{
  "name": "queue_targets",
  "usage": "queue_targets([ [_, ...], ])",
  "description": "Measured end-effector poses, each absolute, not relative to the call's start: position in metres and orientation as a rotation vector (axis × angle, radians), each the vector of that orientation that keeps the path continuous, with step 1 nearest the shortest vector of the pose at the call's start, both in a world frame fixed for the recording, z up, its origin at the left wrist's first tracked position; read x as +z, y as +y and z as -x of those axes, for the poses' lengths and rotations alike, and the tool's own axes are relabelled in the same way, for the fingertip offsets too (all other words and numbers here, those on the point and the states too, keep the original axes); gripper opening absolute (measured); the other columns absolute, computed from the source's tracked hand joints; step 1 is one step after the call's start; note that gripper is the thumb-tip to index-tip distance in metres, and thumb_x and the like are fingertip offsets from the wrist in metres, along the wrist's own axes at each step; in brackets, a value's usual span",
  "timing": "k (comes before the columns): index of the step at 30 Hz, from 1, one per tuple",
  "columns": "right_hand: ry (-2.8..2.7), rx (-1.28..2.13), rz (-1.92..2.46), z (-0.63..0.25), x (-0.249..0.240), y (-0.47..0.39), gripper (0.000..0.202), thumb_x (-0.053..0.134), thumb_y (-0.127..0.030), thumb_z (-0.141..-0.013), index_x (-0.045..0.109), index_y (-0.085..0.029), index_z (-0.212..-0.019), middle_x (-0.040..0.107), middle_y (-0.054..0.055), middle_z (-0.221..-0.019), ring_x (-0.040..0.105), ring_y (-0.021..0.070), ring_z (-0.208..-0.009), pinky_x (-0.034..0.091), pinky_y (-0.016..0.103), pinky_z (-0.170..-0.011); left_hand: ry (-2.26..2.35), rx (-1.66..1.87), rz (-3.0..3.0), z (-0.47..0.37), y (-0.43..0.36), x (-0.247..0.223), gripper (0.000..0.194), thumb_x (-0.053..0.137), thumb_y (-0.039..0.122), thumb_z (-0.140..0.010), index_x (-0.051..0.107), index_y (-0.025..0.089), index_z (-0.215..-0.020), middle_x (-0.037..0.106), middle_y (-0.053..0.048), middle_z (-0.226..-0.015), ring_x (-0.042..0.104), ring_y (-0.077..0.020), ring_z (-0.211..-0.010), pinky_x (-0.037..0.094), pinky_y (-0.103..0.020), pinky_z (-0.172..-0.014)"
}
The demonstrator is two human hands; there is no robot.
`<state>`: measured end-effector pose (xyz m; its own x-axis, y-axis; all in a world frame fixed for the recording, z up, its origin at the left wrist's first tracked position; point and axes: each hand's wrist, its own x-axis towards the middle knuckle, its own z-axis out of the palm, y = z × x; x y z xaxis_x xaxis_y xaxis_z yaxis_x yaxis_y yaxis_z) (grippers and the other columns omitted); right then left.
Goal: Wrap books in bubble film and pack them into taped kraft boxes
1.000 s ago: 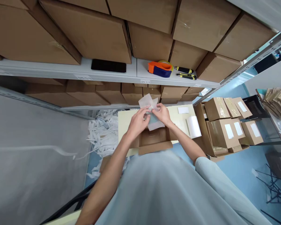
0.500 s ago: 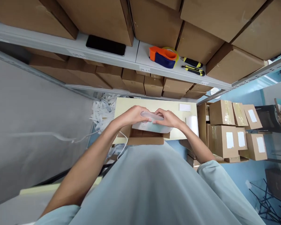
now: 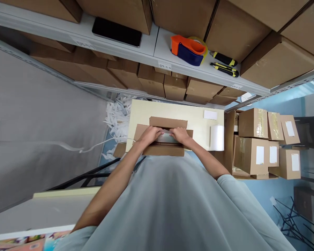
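Observation:
An open cardboard box (image 3: 163, 151) lies in front of my body on the pale yellow table (image 3: 141, 108), its flaps folded outward. Inside its opening is a flat, whitish package (image 3: 167, 138), partly covered by my fingers. My left hand (image 3: 150, 135) grips the package's left end, fingers curled. At the other end, my right hand (image 3: 180, 135) is closed on it in the same way. Fingertips of both hands are partly hidden, and the package's lower part is out of sight in the box.
A white roll (image 3: 217, 138) and a white label (image 3: 210, 115) lie on the table's right. On the shelf above are a tape dispenser (image 3: 188, 50), utility knives (image 3: 225, 64) and a black phone (image 3: 117, 31). Stacked cartons (image 3: 251, 153) stand right; a white cable (image 3: 107, 142) runs left.
Both hands have lowered the whitish package from above the box into its opening. The far flap and right flap now show. The head view has shifted slightly.

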<state>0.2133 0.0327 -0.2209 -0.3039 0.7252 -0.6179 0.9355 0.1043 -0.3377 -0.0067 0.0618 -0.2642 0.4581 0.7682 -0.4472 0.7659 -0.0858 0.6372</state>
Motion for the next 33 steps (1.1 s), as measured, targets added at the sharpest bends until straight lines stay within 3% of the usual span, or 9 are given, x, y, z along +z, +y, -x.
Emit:
queue_targets([
  [6, 1.980, -0.996, -1.607, -0.191, -0.245, 0.033, 0.027, 0.060, -0.023, -0.112, 0.079, -0.020, -0.132, 0.079, 0.018, -0.137, 0.075, 0.0314, -0.130, 0.055, 0.037, -0.105, 1.414, -0.226, -1.877, -0.008, 0.057, -0.292, 0.014, 0.075, 0.022, -0.084, 0.077, 0.024, -0.070, 0.082, -0.017, -0.094, 0.079, -0.0352, -0.104, 0.055, -0.039, -0.097],
  [13, 1.886, -0.988, -1.711, -0.176, -0.246, 0.031, 0.032, 0.056, -0.008, -0.107, 0.079, -0.014, -0.128, 0.080, 0.022, -0.133, 0.078, 0.0287, -0.124, 0.060, 0.036, -0.104, 1.394, -0.312, -1.940, -0.029, 0.056, -0.294, 0.015, 0.067, 0.010, -0.085, 0.078, 0.017, -0.078, 0.080, -0.024, -0.098, 0.077, -0.0392, -0.113, 0.057, -0.045, -0.098],
  [16, 1.883, -0.992, -1.739, -0.185, -0.232, 0.012, 0.033, 0.055, -0.008, -0.107, 0.078, -0.013, -0.130, 0.080, 0.022, -0.133, 0.078, 0.0308, -0.125, 0.060, 0.039, -0.107, 1.371, -0.291, -1.962, -0.018, 0.046, -0.281, 0.021, 0.062, 0.013, -0.092, 0.082, 0.017, -0.095, 0.081, -0.023, -0.108, 0.077, -0.0400, -0.116, 0.058, -0.048, -0.101],
  [19, 1.973, -0.966, -1.856, -0.212, -0.213, -0.025, 0.041, 0.047, -0.023, -0.116, 0.067, -0.022, -0.152, 0.072, 0.016, -0.152, 0.066, 0.0288, -0.144, 0.055, 0.040, -0.118, 1.413, 0.010, -2.013, 0.019, 0.027, -0.263, 0.035, 0.055, 0.022, -0.102, 0.079, 0.022, -0.128, 0.077, -0.018, -0.135, 0.070, -0.0380, -0.131, 0.053, -0.050, -0.115],
  [22, 1.990, -0.740, -2.456, -0.246, -0.200, -0.066, 0.045, 0.050, -0.039, -0.115, 0.065, -0.019, -0.152, 0.068, 0.018, -0.155, 0.060, 0.0301, -0.149, 0.051, 0.041, -0.121, 1.695, 0.423, -1.966, 0.064, 0.007, -0.250, 0.051, 0.060, 0.034, -0.104, 0.063, 0.018, -0.153, 0.061, -0.021, -0.159, 0.053, -0.0408, -0.152, 0.041, -0.057, -0.129],
  [25, 1.614, -0.797, -2.816, -0.268, -0.206, -0.093, 0.049, 0.060, -0.059, -0.106, 0.073, -0.016, -0.124, 0.080, 0.017, -0.122, 0.074, 0.0297, -0.108, 0.059, 0.037, -0.091, 1.954, 0.331, -1.719, 0.093, -0.005, -0.247, 0.065, 0.066, 0.046, -0.098, 0.061, 0.006, -0.150, 0.065, -0.030, -0.150, 0.057, -0.0468, -0.145, 0.045, -0.060, -0.123],
  [28, 1.527, -1.063, -2.868, -0.270, -0.219, -0.099, 0.056, 0.050, -0.073, -0.104, 0.062, -0.023, -0.082, 0.068, 0.002, -0.072, 0.058, 0.0192, -0.066, 0.046, 0.029, -0.066, 1.990, 0.155, -1.502, 0.098, -0.005, -0.244, 0.043, 0.060, 0.046, -0.099, 0.076, 0.014, -0.123, 0.080, -0.020, -0.119, 0.073, -0.0409, -0.120, 0.051, -0.054, -0.111],
  [30, 1.632, -1.107, -2.910, -0.266, -0.225, -0.092, 0.057, 0.046, -0.075, -0.103, 0.049, -0.026, -0.072, 0.055, -0.003, -0.062, 0.047, 0.0158, -0.060, 0.039, 0.027, -0.062, 2.016, 0.163, -1.481, 0.094, 0.000, -0.237, 0.033, 0.061, 0.044, -0.098, 0.080, 0.019, -0.109, 0.083, -0.015, -0.108, 0.076, -0.0378, -0.113, 0.046, -0.056, -0.114],
  [33, 1.767, -1.056, -2.951, -0.262, -0.225, -0.070, 0.053, 0.049, -0.069, -0.103, 0.042, -0.027, -0.071, 0.050, -0.004, -0.061, 0.042, 0.0147, -0.059, 0.035, 0.027, -0.062, 2.067, 0.289, -1.560, 0.086, 0.014, -0.219, 0.028, 0.064, 0.042, -0.097, 0.081, 0.020, -0.101, 0.084, -0.013, -0.102, 0.075, -0.0369, -0.112, 0.031, -0.062, -0.124],
])
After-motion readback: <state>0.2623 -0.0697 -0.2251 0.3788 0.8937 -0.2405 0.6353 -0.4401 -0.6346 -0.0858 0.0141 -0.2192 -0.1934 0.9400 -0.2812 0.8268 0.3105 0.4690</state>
